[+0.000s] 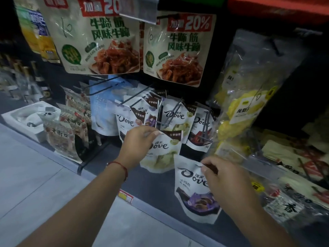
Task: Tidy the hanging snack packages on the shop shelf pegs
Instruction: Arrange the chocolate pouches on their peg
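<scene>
Right hand (224,177): nearest the camera. Thumb and fingers are pinched together on the top edge of a white Dove pouch with purple-wrapped chocolates printed at its base (194,191). The pouch hangs down from that pinch, free of any peg, in front of the dark shelf front.

Left hand (138,145): up and to the left of the right-hand pinch, a red string bracelet (119,166) on its wrist. Its fingertips are closed on the upper left corner of a white Dove pouch with pale green artwork (161,154). This pouch hangs tilted below the grip; whether its hole sits on a peg cannot be told.

Behind and above both grips: grey metal pegs (170,114) project forward, carrying further white Dove pouches (175,116) in a row, with a pale blue bag (99,111) to their left.

Right of the right-hand grip: a clear plastic bag of yellow dried fruit (247,97) hangs tilted.

Left of the left-hand grip: speckled brown nut packs (60,134) hang low, beside a white foam box (26,120) on the grey floor.

Farthest, above both grips: two cream pouches picturing brown meat, with red 20% banners (178,49).
</scene>
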Available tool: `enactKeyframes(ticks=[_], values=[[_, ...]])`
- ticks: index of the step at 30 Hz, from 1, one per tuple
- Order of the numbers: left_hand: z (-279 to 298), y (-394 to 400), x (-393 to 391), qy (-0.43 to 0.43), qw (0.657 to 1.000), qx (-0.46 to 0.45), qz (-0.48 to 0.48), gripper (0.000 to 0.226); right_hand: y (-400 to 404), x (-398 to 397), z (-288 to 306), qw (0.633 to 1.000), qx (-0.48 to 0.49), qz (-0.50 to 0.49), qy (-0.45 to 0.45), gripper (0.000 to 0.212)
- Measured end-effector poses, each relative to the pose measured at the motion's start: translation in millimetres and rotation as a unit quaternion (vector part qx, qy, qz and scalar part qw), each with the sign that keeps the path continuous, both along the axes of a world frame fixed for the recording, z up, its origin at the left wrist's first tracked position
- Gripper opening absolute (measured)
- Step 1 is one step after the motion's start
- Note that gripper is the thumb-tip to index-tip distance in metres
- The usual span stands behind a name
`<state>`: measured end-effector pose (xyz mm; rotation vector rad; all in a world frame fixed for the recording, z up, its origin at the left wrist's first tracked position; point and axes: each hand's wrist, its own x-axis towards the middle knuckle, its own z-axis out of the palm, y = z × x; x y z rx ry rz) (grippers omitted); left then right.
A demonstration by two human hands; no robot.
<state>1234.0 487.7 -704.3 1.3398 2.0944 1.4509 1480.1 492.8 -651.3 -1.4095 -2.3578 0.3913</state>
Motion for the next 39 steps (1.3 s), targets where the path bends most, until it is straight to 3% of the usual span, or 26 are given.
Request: enactKeyframes(ticks=[5,12,14,16,18,22,28,34,37,39], values=[[0,23,8,-0.076,0.997,0.034,0.003,0.017,13,-2,-9,1.000,-0.014,-0.005,-0.005,0.009],[-3,34,-1,-0.114,0.993,0.020,-0.019,0.014,25,-6,-18,1.000,-0.027,0.015,0.002,0.011],[-5,36,-2,-0.067,0.998,0.022,0.004,0.014,29,-6,-21,0.999,-0.026,0.016,0.013,0.011],[-7,38,-2,0.087,0.995,0.030,0.043,0.016,32,-4,-22,0.999,-0.022,0.018,0.037,0.012],[-11,40,-5,0.242,0.967,0.036,0.067,0.017,36,-2,-24,0.998,-0.010,0.027,0.059,0.013],[-12,45,-10,0.380,0.922,0.024,0.073,0.030,46,5,-29,0.992,0.017,0.036,0.119,0.015],[-23,23,10,0.434,0.896,-0.058,0.067,0.046,59,3,-32,0.986,0.030,0.016,0.161,0.014],[-26,-15,32,0.464,0.886,-0.001,0.016,0.036,60,-3,-26,0.986,0.048,0.001,0.161,0.019],[-15,-20,48,0.439,0.896,0.050,-0.037,0.037,61,-4,-28,0.984,0.054,-0.003,0.169,0.018],[-8,-17,64,0.363,0.929,0.048,-0.061,0.042,62,-6,-29,0.983,0.054,-0.005,0.178,0.016]])
